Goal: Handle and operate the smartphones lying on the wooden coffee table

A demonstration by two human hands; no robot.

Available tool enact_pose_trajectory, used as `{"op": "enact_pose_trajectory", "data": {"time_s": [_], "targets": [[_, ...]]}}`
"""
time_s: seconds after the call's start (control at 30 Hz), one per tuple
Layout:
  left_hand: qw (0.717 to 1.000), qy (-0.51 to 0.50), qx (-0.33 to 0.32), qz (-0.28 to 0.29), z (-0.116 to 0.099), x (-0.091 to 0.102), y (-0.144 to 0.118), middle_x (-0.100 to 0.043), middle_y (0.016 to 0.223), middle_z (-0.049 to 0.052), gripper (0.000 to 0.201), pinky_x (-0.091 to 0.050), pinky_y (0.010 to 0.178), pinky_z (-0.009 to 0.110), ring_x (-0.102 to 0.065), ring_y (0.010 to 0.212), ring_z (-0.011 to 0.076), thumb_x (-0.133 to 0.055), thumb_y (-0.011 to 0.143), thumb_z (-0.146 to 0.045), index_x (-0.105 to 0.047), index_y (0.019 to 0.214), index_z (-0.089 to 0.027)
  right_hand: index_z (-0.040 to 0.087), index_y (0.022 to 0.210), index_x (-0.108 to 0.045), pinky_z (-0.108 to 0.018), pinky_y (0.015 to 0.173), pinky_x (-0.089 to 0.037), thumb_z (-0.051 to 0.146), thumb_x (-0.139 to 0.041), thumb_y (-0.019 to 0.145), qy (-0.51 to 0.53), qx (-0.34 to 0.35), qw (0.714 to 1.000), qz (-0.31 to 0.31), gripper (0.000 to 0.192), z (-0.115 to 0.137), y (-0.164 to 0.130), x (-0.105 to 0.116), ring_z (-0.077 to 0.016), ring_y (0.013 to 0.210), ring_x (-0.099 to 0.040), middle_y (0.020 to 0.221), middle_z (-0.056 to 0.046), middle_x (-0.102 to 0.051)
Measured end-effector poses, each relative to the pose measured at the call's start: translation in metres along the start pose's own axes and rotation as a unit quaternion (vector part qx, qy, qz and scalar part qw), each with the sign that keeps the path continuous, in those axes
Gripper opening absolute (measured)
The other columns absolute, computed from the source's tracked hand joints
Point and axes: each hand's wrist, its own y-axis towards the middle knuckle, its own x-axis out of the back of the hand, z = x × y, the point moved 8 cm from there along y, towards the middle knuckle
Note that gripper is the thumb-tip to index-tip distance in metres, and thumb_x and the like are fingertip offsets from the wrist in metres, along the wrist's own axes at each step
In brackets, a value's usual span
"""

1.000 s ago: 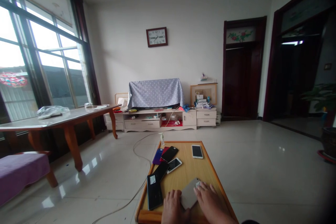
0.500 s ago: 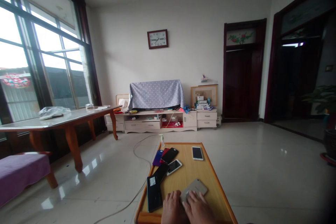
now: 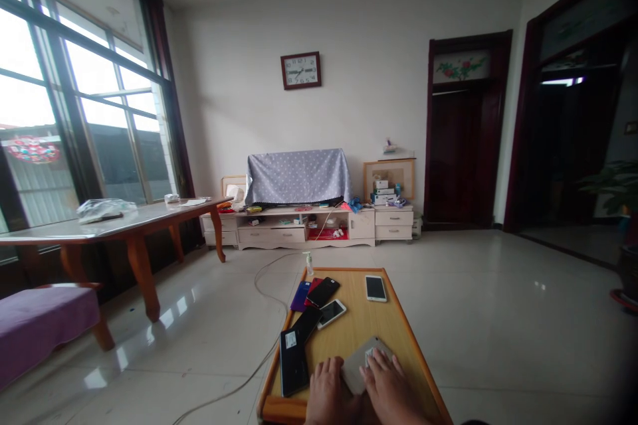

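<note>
A gold-grey phone (image 3: 355,370) lies slanted on the small wooden table (image 3: 356,319), its back up and a camera near the far corner. At its left edge, my left hand (image 3: 326,386) has its fingers bent and close together, holding the phone against the table. My right hand (image 3: 387,384) lies over the phone's right part, fingertips pressing a small white wipe (image 3: 369,356) onto its back. The hands cover the phone's near end. Left of my hands is a black phone (image 3: 294,366) with a white label, overlapping another black phone (image 3: 308,324).
Farther up the table are a white phone (image 3: 331,313), a black phone (image 3: 323,291), a red phone (image 3: 311,289) and a purple-blue phone (image 3: 300,297). Another white phone (image 3: 375,289) lies at far right. A pump bottle (image 3: 310,264) stands at the far edge. A cable (image 3: 259,360) crosses the floor.
My right hand and the white wipe have slid right and slightly away across the phone's back. My left hand stays at the phone's left edge.
</note>
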Motion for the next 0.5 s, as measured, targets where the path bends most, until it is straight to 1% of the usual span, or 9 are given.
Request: {"op": "enact_pose_trajectory", "data": {"time_s": [0.07,0.13,0.2,0.27,0.3,0.33,0.4,0.47,0.5], "targets": [[1.000,0.002,0.003,-0.001,-0.002,0.002,-0.001,-0.065,0.121,0.007,0.050,-0.038,0.098,0.034,-0.054,0.118,0.0277,-0.064,0.072,-0.050,-0.060,0.115,-0.024,0.013,0.142,-0.060,-0.054,0.125,-0.021,0.054,-0.028,0.103,-0.002,-0.012,1.000,0.008,0.065,0.009,-0.004,-0.003,-0.0326,0.147,-0.041,0.154,-0.016,-0.050],[1.000,0.011,0.008,-0.005,-0.001,0.001,0.000,-0.065,0.121,0.007,0.046,-0.038,0.096,0.034,-0.054,0.117,0.0269,-0.061,0.075,-0.050,-0.060,0.114,-0.025,0.013,0.142,-0.060,-0.054,0.125,-0.020,0.052,-0.026,0.104,0.001,-0.014,1.000,0.021,0.064,0.022,-0.008,-0.004,-0.0327,0.147,-0.041,0.154,-0.015,-0.050],[1.000,0.019,0.009,-0.001,0.004,-0.005,0.004,-0.065,0.122,0.006,0.040,-0.038,0.096,0.032,-0.054,0.117,0.0250,-0.057,0.079,-0.040,-0.060,0.117,-0.026,0.015,0.142,-0.060,-0.053,0.125,-0.021,0.051,-0.024,0.104,0.011,0.012,0.999,0.048,0.064,0.038,-0.013,-0.006,-0.0322,0.146,-0.042,0.154,-0.016,-0.050],[1.000,0.023,0.005,0.011,0.008,-0.012,0.006,-0.065,0.124,0.004,0.042,-0.037,0.096,0.031,-0.054,0.117,0.0231,-0.052,0.079,-0.028,-0.058,0.120,-0.027,0.016,0.143,-0.060,-0.053,0.125,-0.022,0.051,-0.023,0.105,0.024,0.051,0.995,0.077,0.063,0.053,-0.017,-0.009,-0.0316,0.145,-0.044,0.153,-0.016,-0.051],[1.000,0.024,0.003,0.015,0.010,-0.014,0.007,-0.065,0.125,0.004,0.042,-0.037,0.096,0.031,-0.054,0.117,0.0227,-0.051,0.079,-0.026,-0.058,0.120,-0.027,0.017,0.142,-0.060,-0.053,0.125,-0.021,0.051,-0.022,0.105,0.031,0.067,0.994,0.083,0.063,0.057,-0.017,-0.008,-0.0310,0.144,-0.045,0.152,-0.016,-0.052],[1.000,0.024,0.004,0.013,0.010,-0.014,0.007,-0.065,0.123,0.004,0.039,-0.037,0.095,0.031,-0.054,0.117,0.0230,-0.050,0.080,-0.027,-0.059,0.119,-0.027,0.018,0.142,-0.060,-0.053,0.125,-0.021,0.050,-0.021,0.105,0.036,0.076,0.993,0.082,0.062,0.057,-0.017,-0.006,-0.0304,0.144,-0.046,0.151,-0.015,-0.053],[1.000,0.023,0.005,0.001,0.008,-0.011,0.006,-0.066,0.119,0.005,0.036,-0.038,0.094,0.032,-0.054,0.115,0.0246,-0.054,0.081,-0.038,-0.060,0.115,-0.027,0.021,0.139,-0.063,-0.054,0.125,-0.018,0.049,-0.020,0.106,0.038,0.067,0.995,0.060,0.061,0.045,-0.010,0.003,-0.0293,0.143,-0.046,0.149,-0.013,-0.056],[1.000,0.024,0.009,-0.006,0.003,-0.006,0.003,-0.065,0.119,0.005,0.045,-0.038,0.096,0.033,-0.054,0.116,0.0263,-0.063,0.074,-0.047,-0.060,0.114,-0.026,0.021,0.137,-0.065,-0.054,0.125,-0.016,0.050,-0.021,0.106,0.027,0.027,0.999,0.030,0.061,0.025,0.000,0.013,-0.0288,0.145,-0.045,0.149,-0.012,-0.056],[1.000,0.026,0.011,-0.004,0.001,-0.004,0.002,-0.065,0.121,0.005,0.051,-0.038,0.097,0.033,-0.053,0.117,0.0268,-0.066,0.070,-0.048,-0.060,0.115,-0.026,0.020,0.137,-0.064,-0.054,0.125,-0.016,0.051,-0.022,0.106,0.020,0.002,1.000,0.019,0.061,0.015,0.005,0.016,-0.0290,0.146,-0.043,0.150,-0.012,-0.055]]}}
